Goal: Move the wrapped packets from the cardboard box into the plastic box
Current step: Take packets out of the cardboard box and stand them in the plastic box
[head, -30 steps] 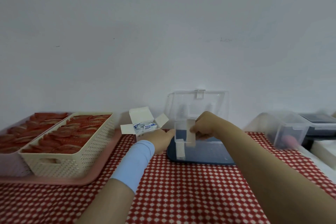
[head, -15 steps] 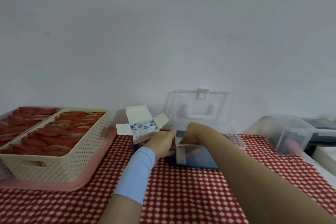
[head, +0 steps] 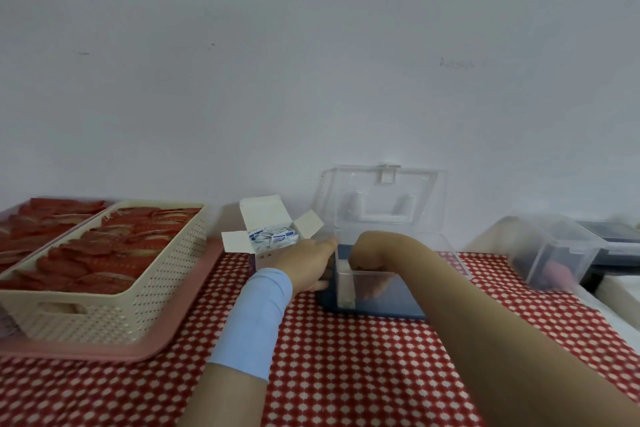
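**Plastic box** point(head: 398, 291): clear walls, blue base. Set on the red-and-white checked cloth point(head: 346, 374) of the desk, close to the white wall. Lid point(head: 381, 198) open, upright at the back.

**Cardboard box** point(head: 259, 256): upright, just left of the plastic box, all flaps open.

**Wrapped packets** point(head: 272, 238): white with blue print, packed inside the cardboard box, tops showing at the opening.

**White strip** point(head: 346, 288): upright inside the plastic box, at the front left corner. Cannot tell whether a packet.

**Left hand** point(head: 306, 263): light-blue wristband point(head: 256, 315) on the forearm. Placed between the two boxes, fingers fairly straight, laid against the left wall of the plastic box. Nothing held.

**Right hand** point(head: 370, 253): extended over the front wall and down into the plastic box. Fingers point(head: 372, 289) curled downward, seen blurred through the clear wall. Cannot tell whether anything is gripped.

**Left of the desk:** cream perforated basket point(head: 138, 295) filled with red packets point(head: 104, 246), on a pink tray point(head: 173, 340).

**Far right:** a second clear container point(head: 554, 253), blurred.
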The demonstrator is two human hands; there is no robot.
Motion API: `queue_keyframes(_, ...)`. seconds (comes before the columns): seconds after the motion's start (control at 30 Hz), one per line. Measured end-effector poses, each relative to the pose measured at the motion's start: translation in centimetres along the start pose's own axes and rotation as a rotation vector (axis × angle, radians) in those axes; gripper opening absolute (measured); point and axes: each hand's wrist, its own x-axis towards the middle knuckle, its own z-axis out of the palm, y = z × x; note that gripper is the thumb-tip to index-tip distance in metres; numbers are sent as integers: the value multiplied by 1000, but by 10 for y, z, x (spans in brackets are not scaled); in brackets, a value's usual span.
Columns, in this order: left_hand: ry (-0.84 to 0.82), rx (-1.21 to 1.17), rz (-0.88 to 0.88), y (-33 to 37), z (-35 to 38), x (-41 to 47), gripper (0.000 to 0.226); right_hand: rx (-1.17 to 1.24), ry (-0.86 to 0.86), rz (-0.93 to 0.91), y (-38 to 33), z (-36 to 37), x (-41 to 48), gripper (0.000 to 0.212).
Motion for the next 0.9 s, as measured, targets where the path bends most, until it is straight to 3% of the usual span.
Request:
queue_keyframes(0.17, -27, -16, 28, 15, -25, -22, 27, 108, -19, 24, 1, -16, -21, 21)
queue_keyframes(0.3, 243, 54, 238, 20, -61, -39, 20, 254, 256, 28, -1, -41, -31, 18)
queue_keyframes(0.4, 521, 279, 344, 9, -76, -37, 19, 228, 561, -205, -22, -47, -34, 24)
queue_keyframes(0.47, 605, 447, 318, -3, -81, -34, 20, 245, 594, -407, -43, -43, -42, 23)
queue_keyframes(0.57, 621, 627, 226, -23, -83, -21, 27, 130, 510, -546, -68, -32, -40, 21)
queue_keyframes(0.9, 467, 440, 254, -36, -92, -8, 38, -166, 458, -504, -97, -6, -6, 16)
